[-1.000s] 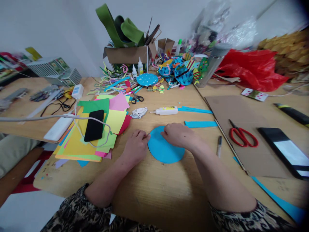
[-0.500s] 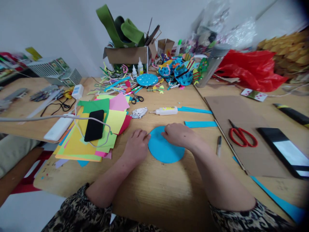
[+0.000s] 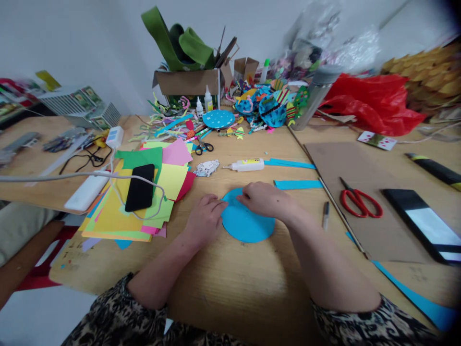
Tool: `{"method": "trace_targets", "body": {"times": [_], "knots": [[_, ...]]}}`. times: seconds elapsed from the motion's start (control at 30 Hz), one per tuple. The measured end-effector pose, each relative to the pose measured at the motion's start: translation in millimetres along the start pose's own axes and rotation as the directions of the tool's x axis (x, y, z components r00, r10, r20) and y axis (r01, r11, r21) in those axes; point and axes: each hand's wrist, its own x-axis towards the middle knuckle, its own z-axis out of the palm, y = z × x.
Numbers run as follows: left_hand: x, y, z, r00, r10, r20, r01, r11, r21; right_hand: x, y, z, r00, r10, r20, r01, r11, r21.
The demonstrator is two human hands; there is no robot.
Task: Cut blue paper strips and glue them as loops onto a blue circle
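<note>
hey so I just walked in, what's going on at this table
A person is working with both bare hands at a blue paper circle on the table. The left hand is at its left edge; the right hand is curled over its upper part, fingertips hidden. A glue bottle lies just beyond, and scissors lie on cardboard to the right.
</note>
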Motion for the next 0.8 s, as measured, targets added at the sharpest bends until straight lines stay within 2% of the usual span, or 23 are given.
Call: {"method": "trace_targets", "body": {"times": [0.3,0.6,0.8], "knots": [[7.8,5.1,-1.4,0.999,-0.027,0.024,0.024,0.994,0.106,5.6,5.6,2.5,0.995,-0.093,-0.023,0.095,0.992,0.078],[33.3,13.2,-12.0,0.973,-0.116,0.201,0.063,0.965,0.254,8.0,8.5,4.5,0.988,-0.128,-0.088,0.14,0.979,0.15],[40.7,22.9,-8.3,0.974,-0.163,0.16,0.106,0.942,0.317,7.5,11.7,3.3,0.986,-0.129,-0.103,0.148,0.966,0.211]]}}
